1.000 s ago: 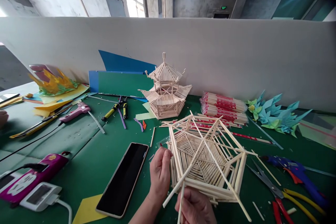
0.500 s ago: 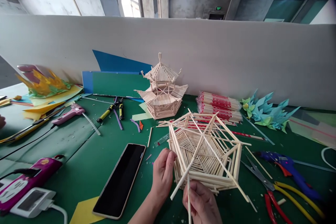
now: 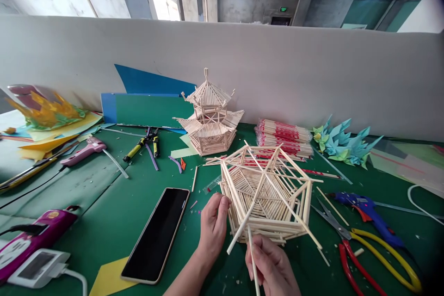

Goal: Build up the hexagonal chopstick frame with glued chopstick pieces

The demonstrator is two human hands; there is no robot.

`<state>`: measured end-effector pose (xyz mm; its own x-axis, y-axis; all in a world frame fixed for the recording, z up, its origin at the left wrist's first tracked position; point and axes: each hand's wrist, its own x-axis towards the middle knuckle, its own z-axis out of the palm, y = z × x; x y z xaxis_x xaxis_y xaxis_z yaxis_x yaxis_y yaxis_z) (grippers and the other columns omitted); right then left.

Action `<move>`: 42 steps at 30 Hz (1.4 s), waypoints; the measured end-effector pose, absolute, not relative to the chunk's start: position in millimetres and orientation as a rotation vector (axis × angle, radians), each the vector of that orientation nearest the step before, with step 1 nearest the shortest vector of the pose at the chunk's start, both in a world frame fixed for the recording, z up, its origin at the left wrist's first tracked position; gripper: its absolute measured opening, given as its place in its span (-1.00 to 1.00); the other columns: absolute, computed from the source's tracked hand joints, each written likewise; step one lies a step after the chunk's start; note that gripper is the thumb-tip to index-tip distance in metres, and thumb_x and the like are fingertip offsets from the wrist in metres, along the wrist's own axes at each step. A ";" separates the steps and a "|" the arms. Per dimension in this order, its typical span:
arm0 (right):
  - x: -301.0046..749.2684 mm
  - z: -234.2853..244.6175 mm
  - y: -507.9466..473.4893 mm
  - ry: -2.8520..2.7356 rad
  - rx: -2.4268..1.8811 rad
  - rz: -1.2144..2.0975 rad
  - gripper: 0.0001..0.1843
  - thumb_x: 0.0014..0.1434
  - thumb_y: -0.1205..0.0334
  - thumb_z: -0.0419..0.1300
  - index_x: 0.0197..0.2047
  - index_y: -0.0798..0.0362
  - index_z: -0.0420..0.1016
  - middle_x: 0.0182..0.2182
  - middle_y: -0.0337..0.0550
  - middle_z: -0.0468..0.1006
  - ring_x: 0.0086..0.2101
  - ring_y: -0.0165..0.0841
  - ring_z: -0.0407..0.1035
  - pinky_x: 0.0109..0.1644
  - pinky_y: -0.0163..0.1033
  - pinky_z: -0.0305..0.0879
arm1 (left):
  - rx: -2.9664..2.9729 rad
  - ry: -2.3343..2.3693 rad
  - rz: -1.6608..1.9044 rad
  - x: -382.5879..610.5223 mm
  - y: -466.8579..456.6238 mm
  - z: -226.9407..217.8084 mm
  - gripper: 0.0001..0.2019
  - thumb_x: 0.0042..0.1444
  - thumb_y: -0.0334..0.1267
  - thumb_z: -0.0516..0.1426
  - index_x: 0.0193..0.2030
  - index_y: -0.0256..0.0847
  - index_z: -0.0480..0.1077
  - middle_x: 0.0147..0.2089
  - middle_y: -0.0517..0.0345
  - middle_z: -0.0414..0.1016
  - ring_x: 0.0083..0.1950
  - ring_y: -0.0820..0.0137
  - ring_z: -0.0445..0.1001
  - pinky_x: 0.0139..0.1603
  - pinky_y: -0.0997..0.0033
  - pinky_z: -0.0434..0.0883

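Note:
A six-sided model built of wooden sticks [image 3: 239, 230] stands in front of me, with a woven-looking stick floor and long sticks crossing over its open top. My left hand [image 3: 213, 224] is curled against its left side, thumb pressed to the fingers; whatever lies between them is hidden. Close to the model's front edge, my right hand [image 3: 272, 263] pinches a thin wooden stick [image 3: 254, 266]. That stick slopes from the front rim down toward me, its upper end at or close to the rim; I cannot tell whether they touch.
Behind stands a stick pagoda [image 3: 210, 132], with bundled sticks [image 3: 284, 136] to its right. Pliers [image 3: 342, 236] and a blue glue gun [image 3: 369, 212] lie right. Leftward are a phone [image 3: 156, 236], a power strip [image 3: 34, 240], a pink glue gun [image 3: 85, 152] and cutters [image 3: 149, 141].
The whole view has shifted slightly. The stick in my right hand now leans more, its near end swung to the right. My left hand stays by the model's side.

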<state>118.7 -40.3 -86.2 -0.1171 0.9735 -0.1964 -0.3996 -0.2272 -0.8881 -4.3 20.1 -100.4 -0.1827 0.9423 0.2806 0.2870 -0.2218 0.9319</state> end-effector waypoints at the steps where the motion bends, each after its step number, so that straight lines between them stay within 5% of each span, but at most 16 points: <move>1: 120.5 -83.8 -41.8 -0.864 -1.012 1.584 -0.53 0.01 -0.12 0.20 -0.65 0.09 0.33 -0.73 -0.33 0.22 -0.67 -0.55 -0.02 -0.59 -0.35 -0.17 | 1.495 1.452 1.440 -4.0 20.1 -100.0 -0.67 0.20 -0.18 -0.07 -0.58 -0.19 0.17 -0.55 0.27 0.14 -0.51 0.47 0.17 -0.46 0.48 0.17; 7: 132.7 -72.3 -46.5 -0.918 -1.147 1.624 -0.54 0.06 -0.18 0.14 -0.55 0.07 0.34 -0.72 -0.29 0.37 -0.74 -0.57 0.01 -0.66 -0.41 -0.11 | 1.490 1.504 1.464 -2.8 21.3 -98.1 -0.64 0.19 -0.13 -0.06 -0.60 -0.19 0.18 -0.58 0.27 0.14 -0.52 0.47 0.17 -0.48 0.48 0.16; 16: 140.4 -71.2 -42.9 -0.869 -1.039 1.787 -0.62 -0.07 -0.05 0.32 -0.35 0.09 0.40 -0.57 -0.21 0.51 -0.71 -0.56 0.21 -0.63 -0.41 0.06 | 1.487 1.576 1.491 -4.7 22.3 -99.5 -0.66 0.18 -0.16 -0.03 -0.60 -0.20 0.22 -0.59 0.28 0.17 -0.53 0.47 0.18 -0.49 0.48 0.15; 26: 146.3 -72.2 -38.0 -0.848 -1.035 1.825 -0.60 -0.09 -0.09 0.32 -0.54 0.09 0.36 -0.64 -0.25 0.43 -0.72 -0.60 0.09 -0.63 -0.41 0.01 | 1.524 1.579 1.464 -4.9 21.2 -100.0 -0.68 0.19 -0.22 -0.05 -0.59 -0.19 0.17 -0.58 0.29 0.13 -0.54 0.48 0.15 -0.49 0.48 0.14; 33: 146.0 -76.5 -36.3 -0.827 -0.999 1.830 -0.57 -0.08 -0.11 0.30 -0.52 0.07 0.29 -0.70 -0.38 0.27 -0.70 -0.62 -0.05 -0.62 -0.41 -0.10 | 1.527 1.568 1.460 -3.4 19.9 -100.5 -0.67 0.19 -0.24 -0.05 -0.61 -0.19 0.15 -0.59 0.29 0.10 -0.55 0.49 0.12 -0.50 0.48 0.11; 42: 146.1 -76.7 -39.4 -0.954 -1.007 1.819 -0.58 -0.01 -0.13 0.24 -0.47 0.04 0.24 -0.66 -0.34 0.31 -0.69 -0.59 0.00 -0.64 -0.41 -0.08 | 1.447 1.549 1.518 -3.7 20.2 -99.8 -0.69 0.16 -0.24 0.00 -0.60 -0.21 0.21 -0.60 0.29 0.14 -0.55 0.49 0.16 -0.51 0.48 0.13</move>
<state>146.1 -39.4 -76.7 -0.3357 0.9037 -0.2658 -0.2949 -0.3689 -0.8815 -3.7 20.2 -99.8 -0.2874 0.9100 0.2989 0.3167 -0.2042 0.9263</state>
